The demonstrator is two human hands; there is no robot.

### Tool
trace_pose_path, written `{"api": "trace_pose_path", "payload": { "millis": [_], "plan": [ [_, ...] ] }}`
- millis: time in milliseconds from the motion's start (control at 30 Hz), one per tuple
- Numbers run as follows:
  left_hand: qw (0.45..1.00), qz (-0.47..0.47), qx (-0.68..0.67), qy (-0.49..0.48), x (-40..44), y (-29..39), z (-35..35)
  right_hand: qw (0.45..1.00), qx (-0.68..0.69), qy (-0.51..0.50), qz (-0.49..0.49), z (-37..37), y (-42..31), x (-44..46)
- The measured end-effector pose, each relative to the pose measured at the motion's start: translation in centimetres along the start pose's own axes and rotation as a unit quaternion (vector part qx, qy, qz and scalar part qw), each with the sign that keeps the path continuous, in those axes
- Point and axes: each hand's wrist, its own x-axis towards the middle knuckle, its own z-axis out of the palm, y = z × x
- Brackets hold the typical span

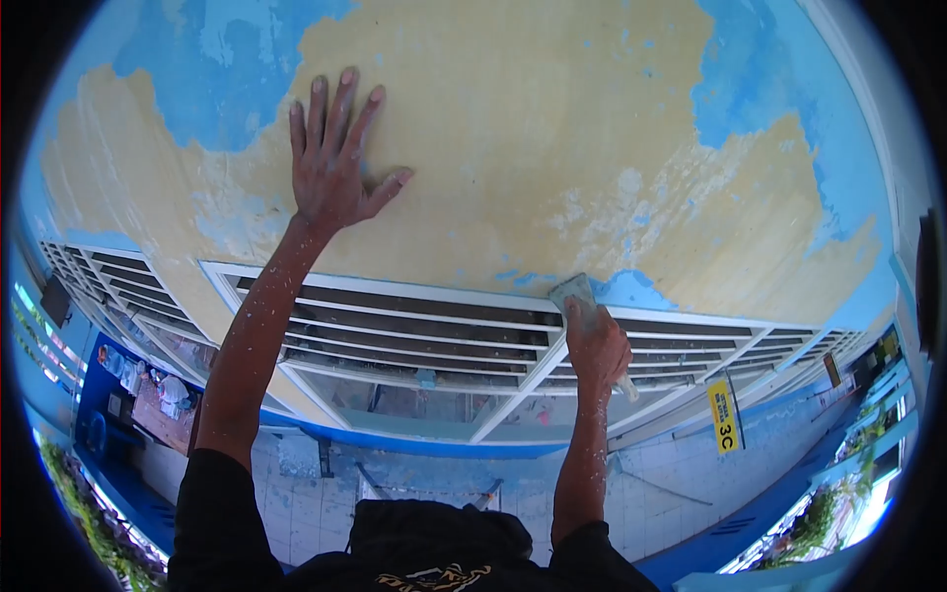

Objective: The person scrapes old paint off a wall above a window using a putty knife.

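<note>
My left hand (335, 163) lies flat against the wall (473, 138), fingers spread, holding nothing. Cream-coloured surface shows over most of that wall, with ragged patches of blue paint (222, 89) around it. Lower right, my right hand (596, 345) is wrapped round a paint scraper (575, 288), its wide blade pointing up. The blade is at the wall's lower edge, by the top of the white window frame (444, 293) and beside a small blue paint remnant (636, 290). Whitish scuffed marks (631, 192) spread above the scraper. Pale specks dot both forearms.
Slatted louvre windows (414, 340) run beneath the wall. A yellow sign (723, 416) reading 3C hangs at the right. Far below is a tiled floor (651, 488), with part of a metal frame (429, 490) behind my body. Plants (809, 528) grow beyond the railing.
</note>
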Motion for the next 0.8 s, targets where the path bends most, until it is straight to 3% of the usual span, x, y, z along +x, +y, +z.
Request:
{"api": "trace_pose_path", "payload": {
  "millis": [33,133,167,300,333,800],
  "plan": [
    [1.0,-0.002,0.002,-0.004,-0.1,0.0,0.0,1.0,-0.013,-0.021,0.008,0.1,-0.1,0.3],
    [1.0,-0.004,-0.001,-0.002,0.0,0.0,0.0,0.998,0.0,0.05,-0.04,1.8,-1.7,-0.5],
    [1.0,-0.005,-0.001,-0.006,-0.2,0.2,0.0,0.999,0.036,0.007,-0.032,0.8,-3.2,-0.6],
    [1.0,-0.005,0.009,-0.02,-0.4,0.0,-0.2,0.999,0.0,0.042,-0.023,0.6,-1.6,-0.2],
    [1.0,-0.01,0.012,-0.024,-0.2,-0.2,-0.1,1.0,0.019,-0.009,-0.008,0.2,-0.5,0.4],
    [0.999,-0.024,0.007,-0.024,-0.3,-0.1,0.0,1.0,-0.012,0.008,-0.024,0.5,-4.0,-0.9]
  ]
}}
